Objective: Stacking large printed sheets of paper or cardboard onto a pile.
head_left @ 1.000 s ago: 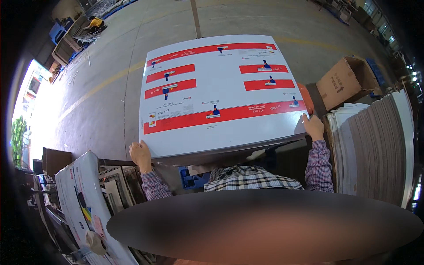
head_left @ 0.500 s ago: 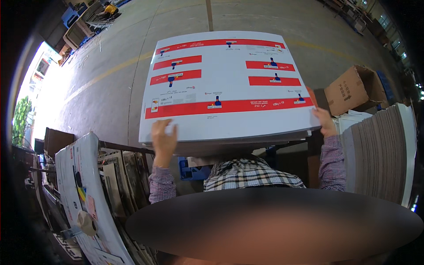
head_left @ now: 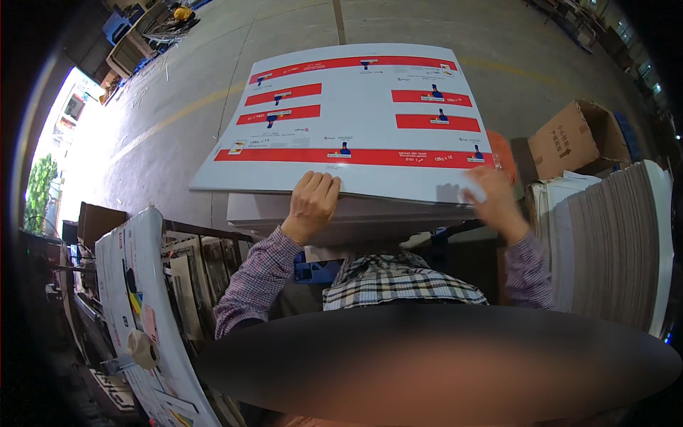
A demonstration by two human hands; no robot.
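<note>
A large white printed cardboard sheet [head_left: 356, 107] with red bands and small blue shapes lies on top of a stack of sheets [head_left: 356, 220]. Its near left corner juts out beyond the stack, and a gap shows under its near edge. My left hand [head_left: 313, 203] is closed over that near edge, left of the middle, knuckles up. Over the near right corner is my right hand [head_left: 496, 201], smeared by motion. Something whitish shows at its fingers, and whether it grips the sheet I cannot make out.
To the right stand a tall stack of grey board [head_left: 612, 242] and an opened brown carton [head_left: 580, 139]. An orange object [head_left: 501, 153] sits behind the sheet's right edge. At left is a white printed panel [head_left: 128, 285] beside upright boards [head_left: 188, 292]. A person [head_left: 183, 14] crouches far off.
The top sheet has shifted left and away, its near edge now raised off the stack. My left hand has moved right and closed on that edge. My right hand has come inward over the corner.
</note>
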